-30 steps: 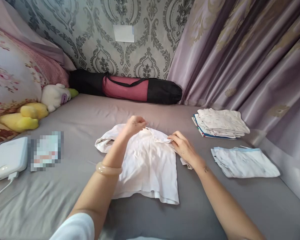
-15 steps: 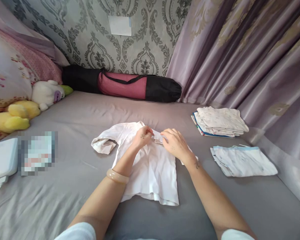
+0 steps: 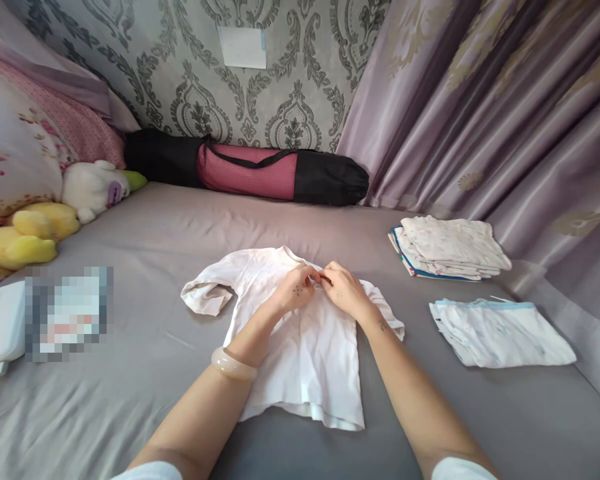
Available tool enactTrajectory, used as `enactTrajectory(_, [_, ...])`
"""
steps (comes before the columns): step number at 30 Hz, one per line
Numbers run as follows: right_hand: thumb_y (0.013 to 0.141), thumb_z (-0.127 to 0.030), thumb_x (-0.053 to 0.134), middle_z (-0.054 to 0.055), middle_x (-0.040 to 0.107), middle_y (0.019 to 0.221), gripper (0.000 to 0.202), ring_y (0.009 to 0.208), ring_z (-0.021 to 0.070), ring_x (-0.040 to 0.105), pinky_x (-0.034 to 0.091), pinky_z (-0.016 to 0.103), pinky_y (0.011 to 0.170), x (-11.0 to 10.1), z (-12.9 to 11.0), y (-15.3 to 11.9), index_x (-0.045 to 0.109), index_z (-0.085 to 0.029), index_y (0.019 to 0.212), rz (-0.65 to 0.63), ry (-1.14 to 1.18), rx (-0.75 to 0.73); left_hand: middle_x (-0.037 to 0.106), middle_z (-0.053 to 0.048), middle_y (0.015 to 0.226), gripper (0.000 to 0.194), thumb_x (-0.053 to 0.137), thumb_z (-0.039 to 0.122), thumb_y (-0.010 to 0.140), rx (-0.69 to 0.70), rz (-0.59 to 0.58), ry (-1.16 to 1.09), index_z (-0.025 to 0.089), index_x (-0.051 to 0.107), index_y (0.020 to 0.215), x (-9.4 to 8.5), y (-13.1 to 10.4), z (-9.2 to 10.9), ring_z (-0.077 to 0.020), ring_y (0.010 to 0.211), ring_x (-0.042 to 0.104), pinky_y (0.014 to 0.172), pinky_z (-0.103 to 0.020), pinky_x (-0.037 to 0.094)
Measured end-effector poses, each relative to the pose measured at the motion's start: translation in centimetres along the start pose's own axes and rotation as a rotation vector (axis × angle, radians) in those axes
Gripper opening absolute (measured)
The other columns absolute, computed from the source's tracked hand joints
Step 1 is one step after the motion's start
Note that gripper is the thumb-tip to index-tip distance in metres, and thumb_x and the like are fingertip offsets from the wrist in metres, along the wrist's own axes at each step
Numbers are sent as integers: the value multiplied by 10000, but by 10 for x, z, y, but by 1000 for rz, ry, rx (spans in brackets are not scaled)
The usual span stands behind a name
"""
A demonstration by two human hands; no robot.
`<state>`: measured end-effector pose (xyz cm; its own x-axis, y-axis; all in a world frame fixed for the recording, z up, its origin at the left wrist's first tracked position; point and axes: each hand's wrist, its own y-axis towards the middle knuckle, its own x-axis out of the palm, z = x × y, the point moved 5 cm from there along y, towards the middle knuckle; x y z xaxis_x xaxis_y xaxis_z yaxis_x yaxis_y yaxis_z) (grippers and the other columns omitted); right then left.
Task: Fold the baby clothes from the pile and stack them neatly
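A small white long-sleeved shirt (image 3: 300,360) lies spread on the grey bed sheet (image 3: 145,413), its collar toward the wall and its left-side sleeve bent. My left hand (image 3: 296,287), below a pale bangle on the forearm, pinches the shirt's cloth at the upper front, just under the collar. Right beside it my right hand (image 3: 343,288) has its fingers closed on the same part of the shirt, and the fingertips of both hands nearly meet. The bit of cloth between the fingertips is mostly hidden.
Folded cloths (image 3: 450,247) are stacked at the right, with another folded cloth (image 3: 503,333) nearer. A black and pink bag (image 3: 250,170) lies along the wall. Plush toys (image 3: 35,233), a white device (image 3: 3,323) and a blurred item (image 3: 73,313) are at the left.
My right hand has moved left and closed on the cloth beside my left hand, which has shifted slightly right and nearer. The right-side sleeve is now more visible.
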<state>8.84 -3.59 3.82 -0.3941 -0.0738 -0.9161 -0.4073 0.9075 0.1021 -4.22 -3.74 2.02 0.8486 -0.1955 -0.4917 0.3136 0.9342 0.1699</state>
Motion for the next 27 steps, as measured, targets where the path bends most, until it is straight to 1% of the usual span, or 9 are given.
enactTrajectory(4, [916,-180,470,65,631,957,238,895,163,605,429,270,820,1,18,7,706,-185,952,13,190,3,575,-48,917,315,476,29,643,33,-25,48,159,620,892,5,0,-1,-152,791,561,731,-269,459])
enactTrajectory(8, [889,-202,499,64,673,908,223,844,164,615,443,277,803,2,35,11,718,-169,908,40,313,80,570,-54,921,236,511,76,699,57,-44,94,155,630,888,6,-1,-3,-154,771,558,717,-272,464])
enactTrajectory(12, [864,-194,489,39,717,889,237,823,153,636,451,252,761,-10,43,8,714,-185,939,74,432,149,582,-59,926,291,453,61,739,117,-52,162,149,645,940,5,-1,0,-138,747,551,714,-258,459])
enactTrajectory(15, [836,-197,509,31,728,891,230,801,150,639,446,242,725,-24,47,3,713,-189,942,75,392,180,598,-62,920,300,444,61,749,120,-28,207,147,648,951,6,-1,6,-141,746,556,710,-258,459])
enactTrajectory(18, [824,-230,526,24,722,818,204,727,148,622,429,235,657,-30,49,-1,717,-183,879,-10,317,173,620,-48,876,189,493,131,791,123,-27,207,161,647,898,13,-2,14,-153,743,570,705,-270,466])
enactTrajectory(20, [821,-231,526,22,719,799,204,713,147,616,422,230,641,-28,47,-3,721,-180,855,-86,297,147,639,-52,923,175,509,157,811,167,-55,190,168,635,933,22,-4,20,-164,788,590,732,-278,479])
enactTrajectory(22, [811,-205,527,26,726,834,212,748,150,623,425,226,663,-24,46,-3,727,-181,877,-135,281,133,640,-70,1033,221,494,140,825,221,-77,194,170,612,1010,30,-4,23,-175,874,604,784,-290,489])
enactTrajectory(24, [805,-192,530,34,730,879,227,786,156,626,426,228,686,-21,46,-2,731,-185,912,-140,247,144,629,-86,1096,254,469,108,831,236,-74,221,169,597,1042,34,-2,23,-187,953,604,836,-302,489])
enactTrajectory(27, [831,-205,507,45,732,909,249,805,164,625,417,236,700,-19,46,0,734,-191,934,-113,192,167,641,-90,1088,250,439,105,851,193,-64,268,171,613,1018,34,3,19,-199,991,612,850,-305,489])
